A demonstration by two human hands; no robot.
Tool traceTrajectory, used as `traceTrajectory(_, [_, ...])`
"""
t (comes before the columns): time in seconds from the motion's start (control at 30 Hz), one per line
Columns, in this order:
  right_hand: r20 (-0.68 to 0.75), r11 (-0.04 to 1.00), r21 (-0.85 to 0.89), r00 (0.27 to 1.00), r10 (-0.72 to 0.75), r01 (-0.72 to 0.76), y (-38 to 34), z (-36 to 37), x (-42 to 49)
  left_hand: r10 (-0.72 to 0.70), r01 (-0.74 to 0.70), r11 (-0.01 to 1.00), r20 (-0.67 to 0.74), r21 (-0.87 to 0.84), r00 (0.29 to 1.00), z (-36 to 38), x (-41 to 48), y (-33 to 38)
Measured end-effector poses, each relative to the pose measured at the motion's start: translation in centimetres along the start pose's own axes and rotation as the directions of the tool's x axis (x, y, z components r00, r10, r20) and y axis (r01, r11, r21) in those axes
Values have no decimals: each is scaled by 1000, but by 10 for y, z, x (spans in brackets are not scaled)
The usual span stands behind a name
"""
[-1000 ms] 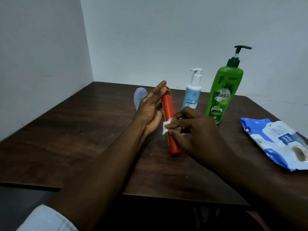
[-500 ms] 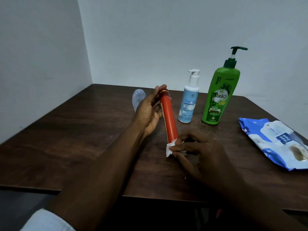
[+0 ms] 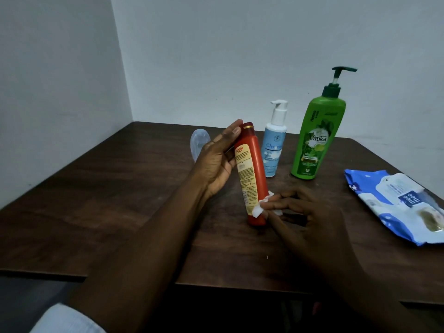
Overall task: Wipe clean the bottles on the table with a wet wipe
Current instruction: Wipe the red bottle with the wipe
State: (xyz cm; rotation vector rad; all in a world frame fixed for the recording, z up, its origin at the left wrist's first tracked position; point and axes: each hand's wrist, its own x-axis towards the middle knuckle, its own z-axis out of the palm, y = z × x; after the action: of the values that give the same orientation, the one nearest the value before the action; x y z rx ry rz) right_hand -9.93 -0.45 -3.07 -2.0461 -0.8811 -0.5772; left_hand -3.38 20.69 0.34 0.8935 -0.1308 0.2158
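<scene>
dark wooden table [image 3: 120,212] pushed into a corner of pale walls [image 3: 240,56], all seen from the head camera looking down. front and centre, red bottle [image 3: 255,179] held tilted, gold-rimmed cap leaning up and to the left, yellow label turned to the camera, base low by the tabletop, contact there too close to call. left hand [image 3: 216,164] wrapped round the upper half, fingers curled behind it, one fingertip up by the cap. right hand [image 3: 310,219] low on the right, fingers bent, pinching a small crumpled wet wipe [image 3: 256,211] and pressing it to the lower right edge of the bottle. behind, blue-and-white pump bottle [image 3: 274,150] upright, left edge partly covered by the red one. just beside it on the right, green pump bottle [image 3: 312,145], taller, upright, in full sight. far right, blue pack of wipes [image 3: 398,205] lying flat, well apart from the bottles, lower corner cut by the frame edge. behind the left hand, clear pale object [image 3: 199,143], mostly hidden, hard to name. both forearms crossing the near table edge, white sleeve [image 3: 64,318] at the bottom left corner.
</scene>
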Motion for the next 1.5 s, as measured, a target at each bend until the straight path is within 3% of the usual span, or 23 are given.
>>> traceTrajectory(0.53, [-196, 998, -16, 978, -68, 66, -20, -1, 103, 90, -89, 995, 28, -40, 996, 5, -4, 3])
traceTrajectory(0.7, [-153, 999, 24, 988, -33, 37, -20, -5, 122, 111, -112, 992, 22, 52, 994, 9, -6, 3])
traceTrajectory(0.93, [-175, 998, 36, 983, 59, -53, -4, -16, 114, -32, -23, 987, 339, 157, 940, 3, -11, -1])
traceTrajectory(1.07, [-181, 993, 83, 978, 101, -87, 4, -25, 108, -53, -25, 982, 399, 187, 915, 5, -11, -3])
traceTrajectory(1.2, [-208, 1000, 9, 978, 20, -19, 3, -24, 104, -30, -58, 972, 368, 227, 930, 5, -10, -7])
traceTrajectory(1.33, [-224, 974, -181, 958, -177, 138, -1, -14, 101, -18, -62, 971, 332, 229, 943, 4, -8, -9])
traceTrajectory(1.5, [-130, 895, -365, 938, -321, 256, -11, 3, 102, 13, -95, 964, 310, 250, 951, 5, -11, -10])
